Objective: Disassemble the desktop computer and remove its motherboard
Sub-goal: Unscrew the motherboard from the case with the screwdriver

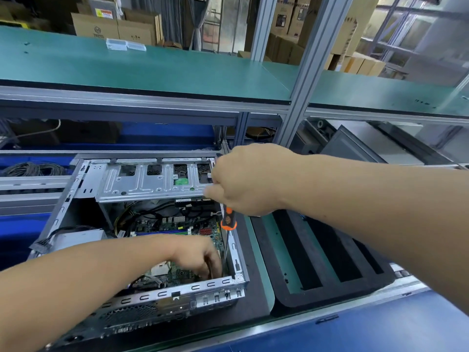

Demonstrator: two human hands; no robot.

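I'm gripping the screwdriver [228, 219] in my right hand [243, 181], its shaft running down beside my left hand [200, 255], whose fingers are curling onto the motherboard [177, 226]. I judge I'm undoing a board screw; next, keeping the tip seated.

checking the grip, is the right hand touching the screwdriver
Touching. The head view shows the right hand closed around the top of the screwdriver, whose orange handle sticks out below the fist.

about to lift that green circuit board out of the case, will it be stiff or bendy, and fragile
The circuit board looks like a thin flat panel, so probably fairly stiff but able to flex if lifted by one corner. It carries many small parts and sockets, so likely fragile. Black cables lie over it and may tug back.
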